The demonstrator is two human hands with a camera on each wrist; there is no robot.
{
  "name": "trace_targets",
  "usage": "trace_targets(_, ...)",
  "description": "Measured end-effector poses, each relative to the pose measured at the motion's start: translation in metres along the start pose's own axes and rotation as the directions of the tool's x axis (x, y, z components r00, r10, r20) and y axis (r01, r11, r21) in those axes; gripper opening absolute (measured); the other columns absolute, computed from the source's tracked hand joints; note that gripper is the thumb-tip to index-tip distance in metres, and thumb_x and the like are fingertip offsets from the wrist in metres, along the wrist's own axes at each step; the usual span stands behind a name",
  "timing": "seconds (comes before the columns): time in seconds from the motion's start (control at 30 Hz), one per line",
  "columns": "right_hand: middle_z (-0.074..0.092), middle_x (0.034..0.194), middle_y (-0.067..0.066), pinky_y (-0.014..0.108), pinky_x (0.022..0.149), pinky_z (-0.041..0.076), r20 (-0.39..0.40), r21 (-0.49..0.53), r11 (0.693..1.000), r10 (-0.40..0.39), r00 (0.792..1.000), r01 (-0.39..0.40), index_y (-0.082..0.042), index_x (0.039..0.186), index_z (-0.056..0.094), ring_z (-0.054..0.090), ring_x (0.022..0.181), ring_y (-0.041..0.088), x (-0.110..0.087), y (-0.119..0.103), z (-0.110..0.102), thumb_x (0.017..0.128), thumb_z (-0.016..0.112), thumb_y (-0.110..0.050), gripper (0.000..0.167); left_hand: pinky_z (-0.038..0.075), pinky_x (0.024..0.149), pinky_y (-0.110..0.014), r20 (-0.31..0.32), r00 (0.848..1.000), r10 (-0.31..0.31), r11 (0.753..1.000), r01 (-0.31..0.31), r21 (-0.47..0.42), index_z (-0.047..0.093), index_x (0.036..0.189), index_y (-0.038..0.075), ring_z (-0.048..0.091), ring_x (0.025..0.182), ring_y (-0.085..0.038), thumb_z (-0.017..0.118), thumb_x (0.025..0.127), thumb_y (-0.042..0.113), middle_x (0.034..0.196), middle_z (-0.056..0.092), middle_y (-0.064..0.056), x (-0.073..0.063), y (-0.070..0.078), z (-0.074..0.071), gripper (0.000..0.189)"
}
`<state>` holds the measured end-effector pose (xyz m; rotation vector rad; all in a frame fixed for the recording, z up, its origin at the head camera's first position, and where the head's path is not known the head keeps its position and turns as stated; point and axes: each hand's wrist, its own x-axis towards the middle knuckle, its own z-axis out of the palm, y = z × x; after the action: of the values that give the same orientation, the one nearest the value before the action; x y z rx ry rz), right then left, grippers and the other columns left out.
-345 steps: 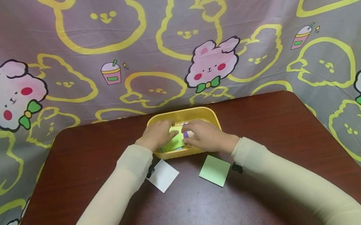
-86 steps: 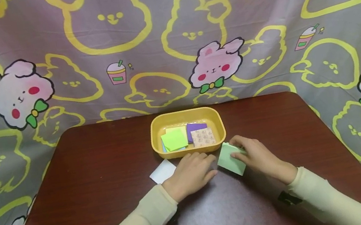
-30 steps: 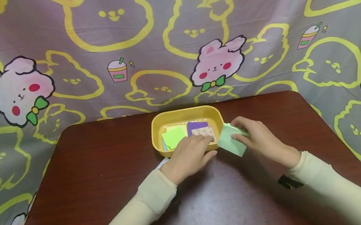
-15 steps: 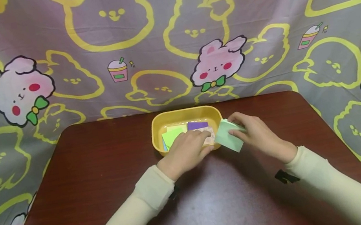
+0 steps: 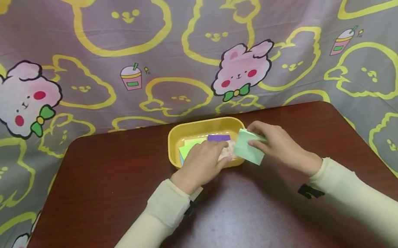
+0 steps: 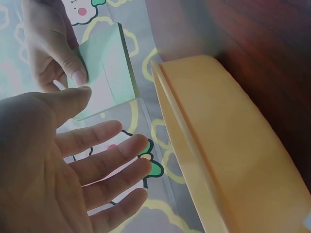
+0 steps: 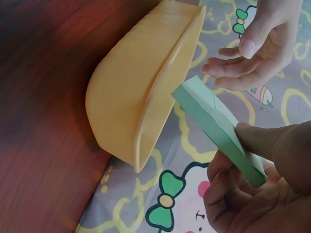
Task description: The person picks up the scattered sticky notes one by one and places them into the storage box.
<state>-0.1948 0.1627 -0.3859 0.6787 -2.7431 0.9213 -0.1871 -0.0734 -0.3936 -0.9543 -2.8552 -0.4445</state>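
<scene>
My right hand [image 5: 283,143] pinches a pale green sticky-note pad [image 5: 247,146] between thumb and fingers, tilted by the right front corner of the yellow plastic basket [image 5: 203,122]. The pad's thick edge [image 7: 218,138] shows in the right wrist view. My left hand [image 5: 202,163] hovers over the basket's front rim, its fingers loosely spread and holding nothing; in the left wrist view its fingertips [image 6: 133,145] lie below the pad. Inside the basket are a lime-green pad [image 5: 186,150], a purple pad [image 5: 219,137] and a patterned beige pad [image 5: 229,150], partly hidden by the left hand.
A corner of a white pad [image 5: 197,193] shows beside the left cuff; the rest is hidden under the wrist. The dark red-brown table [image 5: 113,178] ends at a cartoon-print cloth [image 5: 162,24] hanging behind it.
The green pad went from lying on the table into my right hand, then up and left to the basket's corner. My left hand moved from beside the white pad up over the basket.
</scene>
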Motion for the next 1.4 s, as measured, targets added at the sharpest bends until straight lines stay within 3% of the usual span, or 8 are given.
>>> trace_targets(0.5, 0.073, 0.101, 0.015, 0.039, 0.077, 0.050, 0.031, 0.026, 1.000, 0.004, 1.000, -0.005, -0.002, 0.112, 0.064, 0.064, 0.087, 0.025, 0.017, 0.003, 0.008, 0.092, 0.072, -0.007, 0.022, 0.057, 0.077, -0.043, -0.023, 1.000, -0.014, 0.999, 0.015, 0.030, 0.065, 0.127, 0.009, 0.072, 0.096, -0.027, 0.065, 0.099, 0.036, 0.113, 0.074, -0.008, 0.003, -0.009, -0.003, 0.039)
trace_targets(1.07, 0.071, 0.099, 0.017, 0.036, 0.072, 0.047, 0.048, 0.024, 0.999, 0.031, 0.998, -0.032, -0.003, 0.114, 0.063, 0.060, 0.083, 0.025, 0.032, 0.006, 0.014, 0.093, 0.071, -0.011, 0.023, 0.057, 0.083, -0.046, -0.016, 0.999, -0.043, 0.999, 0.043, -0.008, 0.065, 0.127, 0.007, 0.072, 0.099, -0.028, 0.066, 0.099, 0.033, 0.114, 0.074, -0.010, 0.006, -0.018, -0.003, 0.039)
trace_targets(1.4, 0.073, 0.102, 0.017, 0.043, 0.075, 0.054, 0.057, 0.019, 1.000, 0.013, 0.998, -0.014, -0.003, 0.113, 0.062, 0.067, 0.089, 0.029, 0.040, 0.005, 0.023, 0.094, 0.072, -0.012, 0.023, 0.057, 0.084, -0.047, 0.008, 0.999, -0.047, 0.999, 0.047, -0.025, 0.063, 0.132, 0.008, 0.071, 0.100, -0.030, 0.064, 0.100, 0.033, 0.117, 0.074, -0.012, 0.009, -0.026, 0.001, 0.041)
